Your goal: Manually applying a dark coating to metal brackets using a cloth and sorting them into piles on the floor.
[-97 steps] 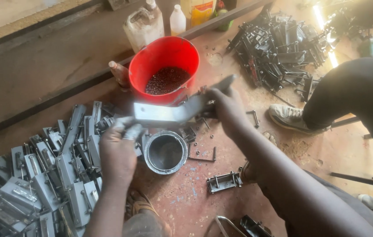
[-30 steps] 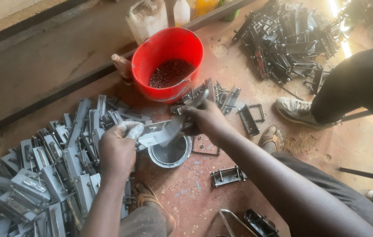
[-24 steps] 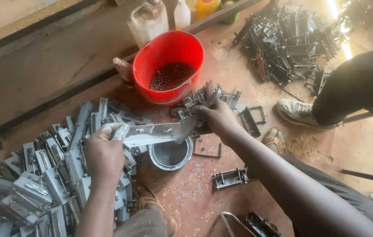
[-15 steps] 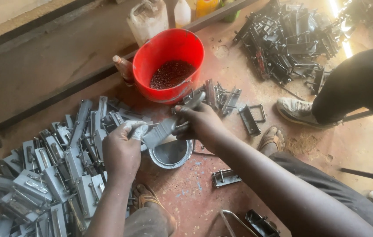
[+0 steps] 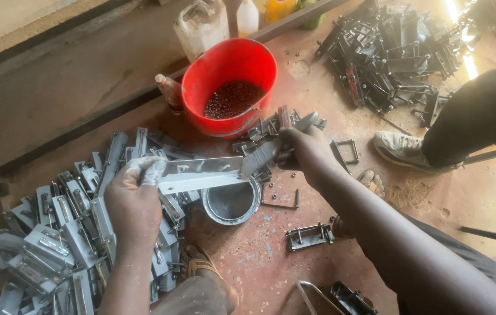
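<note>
The left hand [image 5: 134,204] and the right hand [image 5: 306,153] both close their fingers around one long grey metal bracket [image 5: 213,174], holding it level above a small paint tin [image 5: 231,201] on the floor, near the red bucket [image 5: 230,87].

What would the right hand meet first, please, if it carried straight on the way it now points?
Probably the red bucket: the right hand points up and left past loose brackets, though depth is unclear.

Matt grey-painted metal bracket [image 5: 201,174], glossy plastic bucket [image 5: 258,58]
</note>
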